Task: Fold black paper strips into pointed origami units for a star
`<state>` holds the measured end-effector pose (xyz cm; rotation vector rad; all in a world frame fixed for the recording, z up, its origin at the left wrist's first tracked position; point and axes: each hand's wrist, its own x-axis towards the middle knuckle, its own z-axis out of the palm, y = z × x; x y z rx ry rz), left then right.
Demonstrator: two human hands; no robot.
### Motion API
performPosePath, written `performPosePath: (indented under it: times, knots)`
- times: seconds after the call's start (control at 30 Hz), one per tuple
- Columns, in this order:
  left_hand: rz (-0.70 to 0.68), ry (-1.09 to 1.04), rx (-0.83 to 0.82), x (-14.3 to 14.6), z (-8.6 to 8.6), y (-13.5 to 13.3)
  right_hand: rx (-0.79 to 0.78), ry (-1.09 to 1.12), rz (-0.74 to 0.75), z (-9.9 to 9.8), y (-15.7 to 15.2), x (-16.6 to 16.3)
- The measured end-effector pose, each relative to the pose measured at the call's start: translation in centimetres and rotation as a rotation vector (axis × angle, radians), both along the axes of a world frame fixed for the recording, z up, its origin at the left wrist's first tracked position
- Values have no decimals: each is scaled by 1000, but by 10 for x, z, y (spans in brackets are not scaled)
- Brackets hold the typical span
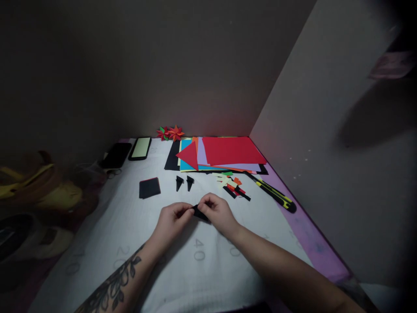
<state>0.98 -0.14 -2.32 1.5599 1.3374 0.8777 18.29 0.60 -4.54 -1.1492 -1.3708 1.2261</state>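
Between my two hands is a small piece of folded black paper, held just above the white table cover. My left hand pinches its left corner between thumb and fingers. My right hand pinches its upper right side, and the fingers hide part of the fold. Beyond them lie two small folded black paper pieces, side by side. A stack of black paper squares rests to the left of these.
Colored paper sheets lie at the back, with two paper stars beside them. Paper scraps and a yellow-black utility knife are at the right. A phone and a dark device sit back left. Walls border the table.
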Motion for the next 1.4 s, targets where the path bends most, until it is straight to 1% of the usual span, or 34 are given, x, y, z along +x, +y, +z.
performPosePath:
  times: [0.07,0.17,0.23,0.33,0.43,0.53,0.67,0.77,0.87,1.0,1.2,1.4]
  knots:
    - [32,18,5,-1,-1,0,-120,147,46,-2,1,-2]
    - [133,5,20,-2,-2,1,-361,405,113,-1,4,-4]
    - [175,-1,41,-3,-2,2,-490,529,153,0,5,-5]
    - [193,3,74,-3,-3,3,-590,629,161,3,5,-5]
    - [204,-13,76,-1,-3,3,-609,667,121,4,4,-5]
    - [188,-20,45,0,-4,3,-587,651,77,2,3,-6]
    - [154,-42,-24,0,-3,3,-513,532,24,-1,4,-5]
    - [123,-73,-56,-1,-3,2,-390,425,48,-2,4,-2]
    - [66,-91,-42,-2,-2,2,-270,279,78,2,3,1]
    - [-5,-138,-104,-1,3,3,-172,120,77,8,2,5]
    - [28,-189,-161,0,3,3,77,-162,91,12,1,8]
    - [-26,-198,-166,-1,2,2,238,-242,132,16,-1,11]
